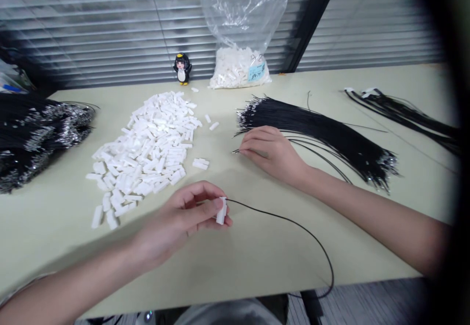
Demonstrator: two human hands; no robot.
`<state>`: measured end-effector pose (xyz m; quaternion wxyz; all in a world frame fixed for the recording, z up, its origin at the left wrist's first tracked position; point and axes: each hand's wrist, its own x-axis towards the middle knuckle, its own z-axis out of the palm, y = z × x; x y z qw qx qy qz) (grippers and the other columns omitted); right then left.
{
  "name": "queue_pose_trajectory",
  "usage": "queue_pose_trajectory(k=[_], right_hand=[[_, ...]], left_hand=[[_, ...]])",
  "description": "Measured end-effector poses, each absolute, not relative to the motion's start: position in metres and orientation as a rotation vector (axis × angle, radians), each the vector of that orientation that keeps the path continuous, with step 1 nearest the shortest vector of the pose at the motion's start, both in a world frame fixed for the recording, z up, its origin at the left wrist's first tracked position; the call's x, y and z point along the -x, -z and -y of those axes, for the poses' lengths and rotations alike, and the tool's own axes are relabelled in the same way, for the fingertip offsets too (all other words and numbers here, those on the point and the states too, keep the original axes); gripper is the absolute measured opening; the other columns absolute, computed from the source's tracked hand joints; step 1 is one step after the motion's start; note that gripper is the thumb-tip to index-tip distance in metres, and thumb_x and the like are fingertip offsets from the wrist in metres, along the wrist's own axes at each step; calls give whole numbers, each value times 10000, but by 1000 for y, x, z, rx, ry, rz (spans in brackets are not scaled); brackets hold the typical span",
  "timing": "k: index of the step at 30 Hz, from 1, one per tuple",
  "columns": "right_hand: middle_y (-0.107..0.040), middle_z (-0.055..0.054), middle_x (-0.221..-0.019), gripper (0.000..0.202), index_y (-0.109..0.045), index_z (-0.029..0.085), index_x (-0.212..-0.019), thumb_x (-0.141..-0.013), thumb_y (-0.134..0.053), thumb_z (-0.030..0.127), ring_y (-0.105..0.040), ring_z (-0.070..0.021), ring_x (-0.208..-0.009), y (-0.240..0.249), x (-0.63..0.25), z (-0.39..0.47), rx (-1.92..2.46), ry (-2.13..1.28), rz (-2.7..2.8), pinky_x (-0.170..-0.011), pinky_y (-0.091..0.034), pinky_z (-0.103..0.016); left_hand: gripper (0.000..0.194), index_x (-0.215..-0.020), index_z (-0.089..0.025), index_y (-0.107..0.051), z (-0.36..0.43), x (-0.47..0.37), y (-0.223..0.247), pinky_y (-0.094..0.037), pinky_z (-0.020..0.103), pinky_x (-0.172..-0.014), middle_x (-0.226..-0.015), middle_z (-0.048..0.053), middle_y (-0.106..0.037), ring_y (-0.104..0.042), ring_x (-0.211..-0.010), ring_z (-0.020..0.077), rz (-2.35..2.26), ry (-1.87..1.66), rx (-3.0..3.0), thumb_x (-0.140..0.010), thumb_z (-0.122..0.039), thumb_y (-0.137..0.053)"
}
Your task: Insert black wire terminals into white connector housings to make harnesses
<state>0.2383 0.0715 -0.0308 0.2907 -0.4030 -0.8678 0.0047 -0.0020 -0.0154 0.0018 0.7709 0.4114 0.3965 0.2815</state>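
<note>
My left hand (194,207) pinches a white connector housing (221,211) between thumb and fingers, above the front of the table. From the upper end of that housing a single black wire (282,217) runs right and loops down over the table's front edge. Further back, my right hand (270,153) is closed with fingertips together on a black wire end, whose metal terminal (235,151) sticks out to the left of the fingers. Just behind this hand lies a thick bundle of black wires (316,129) with silvery terminals at both ends.
Many white housings (154,139) lie heaped left of centre, with a few loose ones (200,163) beside them. At the back stand a clear bag of white parts (238,68) and a penguin figurine (182,69). More black wires lie at far left (40,134) and far right (404,114).
</note>
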Motion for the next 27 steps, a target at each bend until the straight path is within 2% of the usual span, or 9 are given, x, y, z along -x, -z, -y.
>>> queue_pose_trajectory(k=[4, 7, 11, 14, 16, 18, 20, 23, 27], right_hand=[[-646, 3, -952, 202, -661, 209, -855, -883, -468, 262, -528, -136, -1018, 32, -238, -69, 1050, -34, 2318, -927, -354, -305], [-643, 11, -922, 163, -645, 205, -843, -866, -487, 237, -550, -117, -957, 31, -235, -68, 1053, -75, 2318, -910, -375, -285], [-613, -11, -877, 123, -554, 162, -889, -877, -449, 226, -554, -77, -813, 22, -232, -60, 1132, -135, 2205, -736, -424, -209], [-569, 14, -756, 119, -493, 172, -923, -901, -417, 261, -490, -32, -626, 2, -227, -41, 1247, -245, 2002, -559, -384, -153], [-535, 30, -717, 87, -509, 186, -887, -878, -471, 263, -439, -18, -582, -17, -223, -20, 1249, -272, 1920, -516, -351, -144], [-518, 31, -729, 24, -515, 184, -861, -841, -519, 198, -435, -12, -616, -34, -218, 5, 1151, -210, 1964, -555, -361, -142], [-510, 23, -722, 57, -514, 174, -864, -821, -524, 139, -438, -20, -659, -45, -213, 26, 1001, -182, 2108, -599, -377, -143], [-514, 7, -702, 50, -512, 155, -858, -826, -504, 118, -437, -49, -681, -43, -206, 40, 829, -151, 2254, -632, -391, -179], [-477, 13, -644, 31, -523, 145, -816, -837, -500, 142, -393, -67, -629, -22, -202, 32, 886, -4, 2302, -588, -331, -225]], left_hand=[[123, -905, -156, -575, 15, 2, -2, -495, 206, -708, -793, 20, -615, -631, -777, 118, -874, -606, -895, -841, -253, -617], [125, -900, -156, -571, 14, 2, -2, -501, 196, -707, -785, 18, -617, -634, -785, 117, -880, -597, -897, -843, -258, -616], [129, -906, -154, -569, 14, 1, -3, -510, 186, -703, -805, 17, -620, -640, -792, 117, -902, -605, -871, -838, -248, -624], [121, -916, -152, -565, 15, 2, -3, -519, 198, -721, -834, 20, -616, -645, -804, 126, -897, -622, -846, -837, -222, -623], [119, -919, -148, -565, 15, 2, -4, -524, 213, -744, -838, 24, -616, -646, -822, 137, -889, -623, -842, -835, -208, -624], [121, -922, -149, -568, 15, 2, -3, -527, 222, -757, -837, 26, -619, -647, -828, 141, -875, -621, -842, -831, -200, -629], [112, -921, -157, -574, 15, 2, -3, -524, 196, -736, -830, 16, -621, -644, -808, 121, -852, -634, -833, -829, -188, -630], [78, -912, -164, -584, 14, 2, -2, -513, 156, -699, -809, -1, -621, -634, -772, 88, -803, -652, -827, -840, -158, -612], [91, -923, -148, -590, 14, 4, 0, -525, 232, -738, -816, 32, -640, -641, -785, 130, -753, -615, -851, -835, -136, -607]])
